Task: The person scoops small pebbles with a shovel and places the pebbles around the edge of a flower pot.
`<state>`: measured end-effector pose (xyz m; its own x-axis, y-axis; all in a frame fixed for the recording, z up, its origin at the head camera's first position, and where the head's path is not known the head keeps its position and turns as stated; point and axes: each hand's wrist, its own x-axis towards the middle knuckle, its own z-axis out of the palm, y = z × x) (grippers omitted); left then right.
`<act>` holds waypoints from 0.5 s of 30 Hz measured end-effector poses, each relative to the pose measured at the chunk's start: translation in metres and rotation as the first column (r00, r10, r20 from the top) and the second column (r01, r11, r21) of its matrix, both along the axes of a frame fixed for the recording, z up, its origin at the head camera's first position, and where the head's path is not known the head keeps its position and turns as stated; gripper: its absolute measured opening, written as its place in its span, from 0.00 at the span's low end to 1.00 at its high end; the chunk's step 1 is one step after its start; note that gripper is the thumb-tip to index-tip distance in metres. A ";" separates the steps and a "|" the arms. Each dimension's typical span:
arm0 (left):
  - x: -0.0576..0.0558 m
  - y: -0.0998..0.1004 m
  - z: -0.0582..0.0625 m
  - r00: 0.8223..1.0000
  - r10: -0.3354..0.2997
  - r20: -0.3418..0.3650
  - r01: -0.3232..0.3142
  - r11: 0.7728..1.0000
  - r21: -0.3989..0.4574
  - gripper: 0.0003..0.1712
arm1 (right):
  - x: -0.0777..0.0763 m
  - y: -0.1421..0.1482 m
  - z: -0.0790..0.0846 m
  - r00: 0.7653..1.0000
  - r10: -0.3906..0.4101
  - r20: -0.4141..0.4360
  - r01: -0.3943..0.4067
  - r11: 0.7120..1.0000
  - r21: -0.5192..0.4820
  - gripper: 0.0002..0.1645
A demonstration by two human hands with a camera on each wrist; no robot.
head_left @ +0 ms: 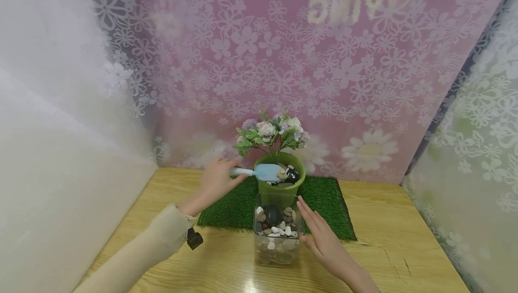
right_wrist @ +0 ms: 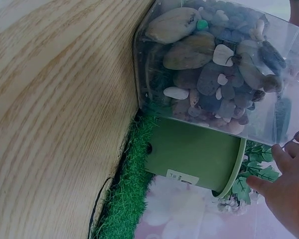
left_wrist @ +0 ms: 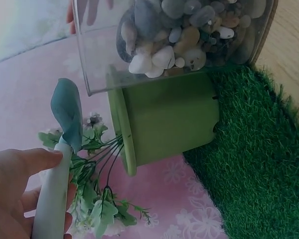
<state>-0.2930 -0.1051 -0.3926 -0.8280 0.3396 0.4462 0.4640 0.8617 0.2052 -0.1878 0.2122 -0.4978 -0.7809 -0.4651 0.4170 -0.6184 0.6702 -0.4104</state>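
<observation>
**Curled tight on one side, laid flat on the other**

My left hand [head_left: 218, 177] is closed round the handle of a small shovel [head_left: 265, 172], thumb up near the neck, I judge to keep the pale blue blade from twisting. My right hand's [head_left: 323, 239] fingers are straight, side by side against the right side of the clear container [head_left: 279, 259]; they grip nothing, and I take that light touch as steadying.

The shovel's blade reaches over the mouth of the green pot [head_left: 301, 167]. A yellowish stone [head_left: 282, 174] shows at its tip, though I cannot tell whether it rests on the blade or lies in the pot behind.

The container, full of mixed stones [head_left: 288, 231], stands on the wooden table [head_left: 182, 275] directly in front of the pot, which probably keeps the reach between them short. Whether the two touch, I cannot tell. The pot stands upright on a square of artificial grass [head_left: 328, 207], with flowers [head_left: 267, 131] rising from it and stones round their stems, perhaps as weight. A pink floral curtain [head_left: 243, 73] hangs behind.
</observation>
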 end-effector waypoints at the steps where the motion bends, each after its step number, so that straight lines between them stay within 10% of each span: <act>1: -0.004 0.003 -0.001 1.000 -0.007 -0.007 0.007 1.000 0.000 0.18 | 0.000 0.000 0.000 1.000 0.000 -0.001 0.000 1.000 0.002 0.51; 15: -0.047 0.046 -0.005 0.999 0.016 -0.028 -0.018 0.994 -0.107 0.15 | 0.001 0.000 0.002 1.000 -0.009 -0.015 0.009 1.000 0.013 0.52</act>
